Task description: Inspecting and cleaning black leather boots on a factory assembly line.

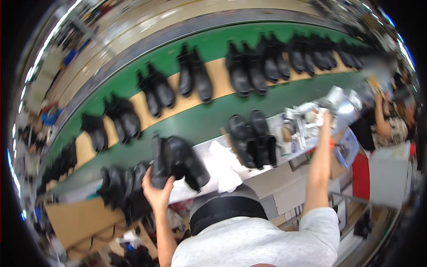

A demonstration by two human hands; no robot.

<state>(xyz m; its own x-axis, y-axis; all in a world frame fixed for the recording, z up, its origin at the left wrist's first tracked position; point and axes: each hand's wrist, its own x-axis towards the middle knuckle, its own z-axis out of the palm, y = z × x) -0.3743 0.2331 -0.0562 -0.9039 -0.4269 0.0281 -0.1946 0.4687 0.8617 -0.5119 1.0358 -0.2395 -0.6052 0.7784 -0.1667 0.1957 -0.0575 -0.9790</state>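
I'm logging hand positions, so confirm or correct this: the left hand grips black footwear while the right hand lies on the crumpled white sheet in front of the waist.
Not quite: in the head view, the right hand is stretched out to the small items farther right, not on the crumpled white sheet. The left hand does grip black footwear.

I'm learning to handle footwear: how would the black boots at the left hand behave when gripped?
The black boots could feel slippery, since their surface looks smooth and shiny. They would probably hold their shape: the rounded outline shows no obvious sag.
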